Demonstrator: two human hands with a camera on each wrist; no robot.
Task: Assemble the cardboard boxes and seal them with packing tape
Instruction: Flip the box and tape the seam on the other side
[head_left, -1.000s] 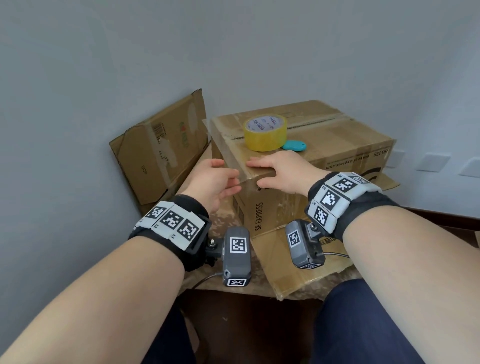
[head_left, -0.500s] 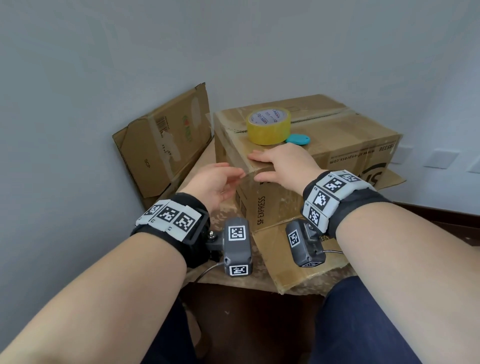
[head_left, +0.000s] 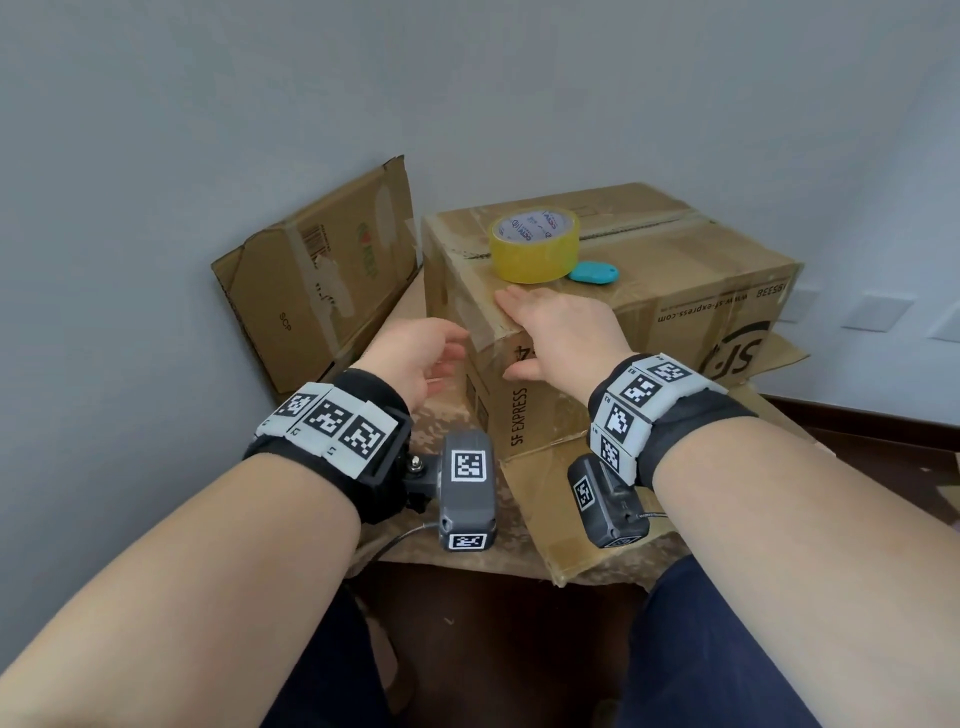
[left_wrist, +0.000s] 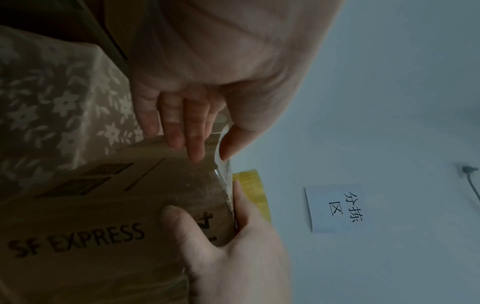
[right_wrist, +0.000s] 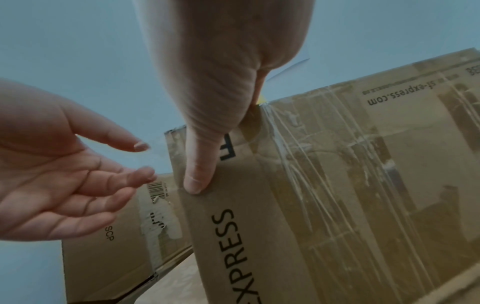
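Head view: we're pressing our right hand (head_left: 558, 332) flat on the near top corner of the brown taped SF Express cardboard box (head_left: 675, 291); yellow packing-tape roll (head_left: 535, 243) is sitting just behind it.

Left wrist: left hand (left_wrist: 197, 98) is hovering beside that corner, fingers loose, holding nothing.

Right wrist: right thumb (right_wrist: 200, 164) is lying down the box's side.

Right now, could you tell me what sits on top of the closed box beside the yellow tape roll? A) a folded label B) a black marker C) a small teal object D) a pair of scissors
C: in the head view a small teal object lies on the box top, right next to the tape roll.
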